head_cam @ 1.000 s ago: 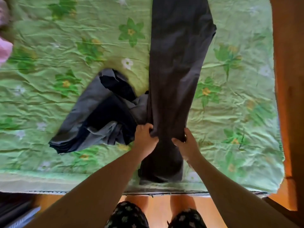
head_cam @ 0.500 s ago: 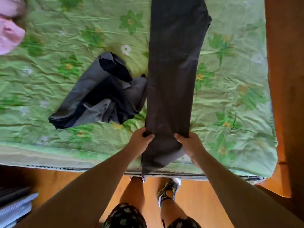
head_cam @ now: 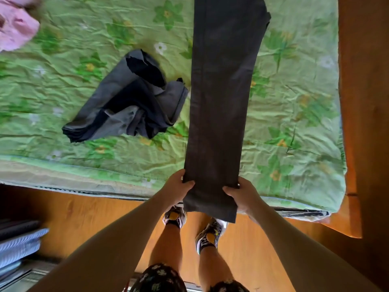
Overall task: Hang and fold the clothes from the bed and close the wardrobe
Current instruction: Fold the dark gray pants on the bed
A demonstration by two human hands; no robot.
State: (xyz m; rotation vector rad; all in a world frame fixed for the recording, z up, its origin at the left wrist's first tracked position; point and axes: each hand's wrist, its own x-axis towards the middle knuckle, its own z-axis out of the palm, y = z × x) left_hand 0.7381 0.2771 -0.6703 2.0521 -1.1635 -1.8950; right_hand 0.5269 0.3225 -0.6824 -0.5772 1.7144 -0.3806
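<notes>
The bed wears a wrinkled green flowered sheet and sits in an orange-brown wooden frame, with wooden floor below its near edge. Long dark brown trousers lie stretched from far to near, their hem hanging over the near edge, where the left hand and right hand grip each side. Left of them lies a crumpled grey and black garment, and pink cloth sits at the far left corner.

Dark trousers lie flat and straight, running far to near across the bed, near end overhanging its edge. Crumpled grey garment just left; pink garment far left.
</notes>
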